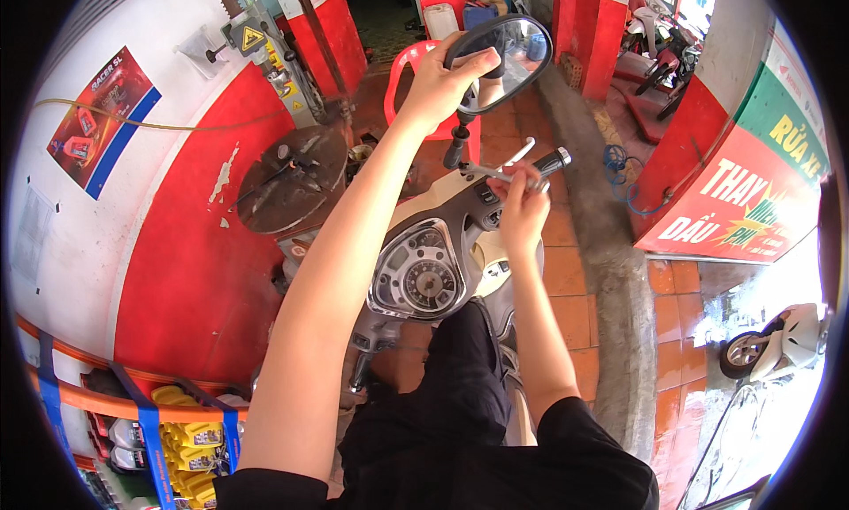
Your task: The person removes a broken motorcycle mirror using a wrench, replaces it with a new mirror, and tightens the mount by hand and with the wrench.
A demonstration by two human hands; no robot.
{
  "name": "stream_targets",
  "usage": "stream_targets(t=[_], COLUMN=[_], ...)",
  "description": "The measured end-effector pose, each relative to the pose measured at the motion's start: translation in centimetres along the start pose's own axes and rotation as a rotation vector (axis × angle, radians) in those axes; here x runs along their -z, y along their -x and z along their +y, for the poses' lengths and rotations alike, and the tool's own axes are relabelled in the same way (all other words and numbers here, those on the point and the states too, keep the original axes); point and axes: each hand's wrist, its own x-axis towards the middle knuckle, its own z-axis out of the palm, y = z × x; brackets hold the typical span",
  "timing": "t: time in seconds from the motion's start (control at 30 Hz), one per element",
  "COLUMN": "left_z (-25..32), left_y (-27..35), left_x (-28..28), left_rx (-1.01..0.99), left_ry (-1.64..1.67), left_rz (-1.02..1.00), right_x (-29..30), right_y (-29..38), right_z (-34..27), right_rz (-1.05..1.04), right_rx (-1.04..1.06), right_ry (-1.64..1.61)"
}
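My left hand (438, 92) grips a black-framed rearview mirror (524, 52), its thumb lying across the glass. Below the mirror, its black stem (456, 148) runs down toward the right handlebar of a scooter. In my right hand (526, 211) is a metal wrench (487, 171), whose far end meets the base of the stem; the exact fit is too small to tell. Just beyond the fingers are the brake lever (521, 152) and the black handlebar grip (552, 161). The scooter's chrome-rimmed instrument cluster (424, 281) sits between my forearms.
A red plastic chair (401, 69) stands beyond the scooter. To the left are a round metal machine table (265, 205) and a rack (132, 404) of oil bottles. A concrete kerb (597, 271), a coiled blue hose (617, 162) and a printed sign (696, 225) are on the right.
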Motion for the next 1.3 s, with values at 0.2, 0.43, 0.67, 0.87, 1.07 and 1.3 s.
stream_targets(t=[0.2, 0.43, 0.67, 0.87, 1.07, 1.3], left_z=[-0.1, -0.5, -0.1, -0.3, -0.7, -1.1], left_y=[-0.1, -0.2, 0.4, -0.2, -0.4, -1.0], left_x=[-0.2, 0.1, 0.1, 0.0, 0.6, 0.3], left_rx=[0.012, -0.015, -0.022, 0.023, 0.033, 0.034], left_ry=[0.036, 0.061, 0.129, 0.110, 0.207, 0.156], left_rz=[-0.040, -0.062, -0.060, -0.085, -0.118, -0.136], right_x=[1.0, -1.6, -7.2, -8.5, -9.2, -7.8], right_y=[-7.7, -15.3, -18.7, -19.2, -18.2, -17.5], right_z=[-0.3, 6.5, 12.5, 13.7, 14.3, 13.0], right_rz=[-0.149, -0.270, -0.686, -1.036, -1.319, -1.460], right_rx=[-0.117, 0.017, 0.163, 0.014, -0.104, -0.191], right_ry=[0.130, 0.667, 0.921, 1.111, 1.130, 1.040])
